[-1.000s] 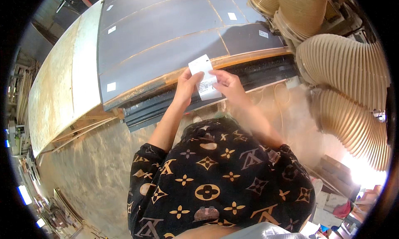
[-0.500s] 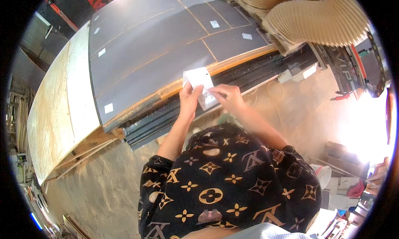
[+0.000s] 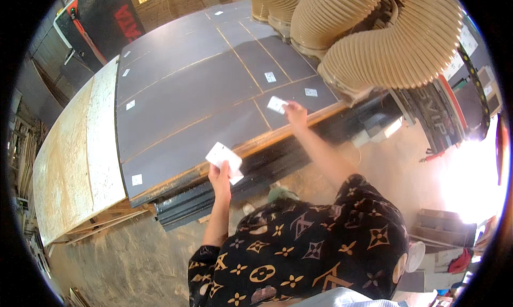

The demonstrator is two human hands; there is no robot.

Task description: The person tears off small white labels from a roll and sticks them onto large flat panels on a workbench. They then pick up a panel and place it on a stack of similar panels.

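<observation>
label (image 3: 276, 104) now split from the white strip (image 3: 223, 156), where both hands met half a second ago; right hand (image 3: 297, 115) pinches it over the panel (image 3: 181, 104), inside the near edge, toward the right corner, contact unclear; left hand (image 3: 220, 180) pinches the strip at the near edge; peel looks done for this one

Our left hand (image 3: 220, 181) holds some white paper (image 3: 222, 154) at the near edge of the grey board (image 3: 181, 106), while our right hand (image 3: 296, 115) pinches a small white label (image 3: 276, 104) over it. We see white stickers (image 3: 270, 77) on the board, with tan hoses (image 3: 393, 53) at its right.
</observation>
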